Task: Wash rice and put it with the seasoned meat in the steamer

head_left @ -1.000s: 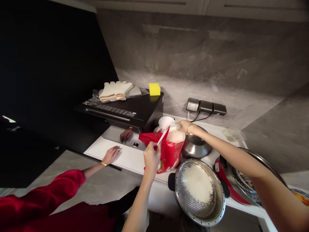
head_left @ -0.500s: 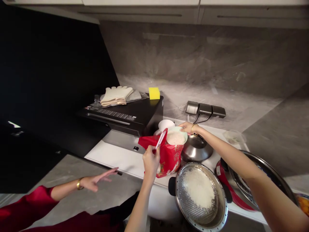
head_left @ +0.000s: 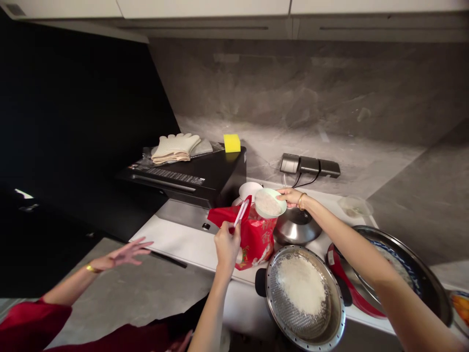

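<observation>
Grey walling [head_left: 256,93] backs the white counter [head_left: 183,239]. At the mouth of a red bag [head_left: 257,239] standing there, the right hand [head_left: 292,197] grips a pale bowl [head_left: 281,210] of grains, probably rice; the left hand [head_left: 227,242] pinches the bag's white strip [head_left: 241,213].

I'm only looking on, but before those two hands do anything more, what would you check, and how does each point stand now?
1. Right hand has the bowl by its rim: ok.
2. Left hand grips the white strip at the top of the red bag: ok.
3. Bowl is free of the bag: cannot tell; they overlap in this view.
4. Perforated pan is uncovered: ok.
5. White grains cover the pan's whole base: not ok; bare perforated metal shows.
6. Co-worker's hand is apart from bag and bowl: ok.
</observation>
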The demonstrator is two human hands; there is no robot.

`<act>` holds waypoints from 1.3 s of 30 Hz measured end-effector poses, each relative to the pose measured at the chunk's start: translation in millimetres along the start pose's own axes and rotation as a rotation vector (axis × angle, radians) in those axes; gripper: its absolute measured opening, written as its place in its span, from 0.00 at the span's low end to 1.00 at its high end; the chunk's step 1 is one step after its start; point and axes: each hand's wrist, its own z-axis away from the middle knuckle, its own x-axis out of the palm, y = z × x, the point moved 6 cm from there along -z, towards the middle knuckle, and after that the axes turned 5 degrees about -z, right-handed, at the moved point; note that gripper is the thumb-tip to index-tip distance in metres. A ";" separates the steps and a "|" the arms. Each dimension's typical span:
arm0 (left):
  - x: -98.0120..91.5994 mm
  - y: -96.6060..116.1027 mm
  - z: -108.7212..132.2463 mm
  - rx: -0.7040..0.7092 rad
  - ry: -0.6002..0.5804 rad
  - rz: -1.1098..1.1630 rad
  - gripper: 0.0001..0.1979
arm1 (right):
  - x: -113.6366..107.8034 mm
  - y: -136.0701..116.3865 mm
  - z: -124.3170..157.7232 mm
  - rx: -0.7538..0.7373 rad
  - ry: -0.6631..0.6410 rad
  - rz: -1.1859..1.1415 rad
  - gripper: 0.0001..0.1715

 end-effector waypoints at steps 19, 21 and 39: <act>6.3 12.7 -7.4 0.102 -0.038 -0.066 0.06 | -28.0 107.3 151.2 -0.037 0.126 -0.153 0.29; 7.0 18.3 -6.7 0.113 -0.051 -0.073 0.06 | -28.5 133.7 160.6 -0.014 0.164 -0.218 0.30; 30.2 15.4 155.7 0.245 -0.264 0.210 0.09 | 1.8 298.9 209.0 0.055 0.550 0.175 0.35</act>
